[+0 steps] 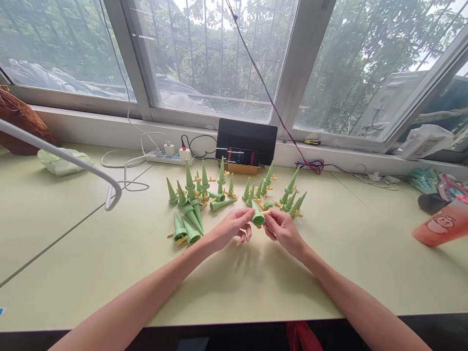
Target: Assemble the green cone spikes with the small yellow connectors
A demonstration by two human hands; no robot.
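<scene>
Between my hands is a green plastic cone (258, 218), its hollow round end turned toward me. My left hand (237, 225) pinches the cone's left side between thumb and finger. On the other side, my right hand (281, 228) grips a small yellow piece (265, 212) against the cone. Several more green cones stand beyond my hands, many with yellow pieces at their bases. To the left, a few cones lie tipped over, one of them a cone (190, 231) with its open end facing me.
A tablet (246, 139) with a phone (242, 156) before it leans by the window. A power strip (170, 157) with cables lies left of it. At right is an orange tumbler (440, 223); a white curved bar (66, 155) crosses the left.
</scene>
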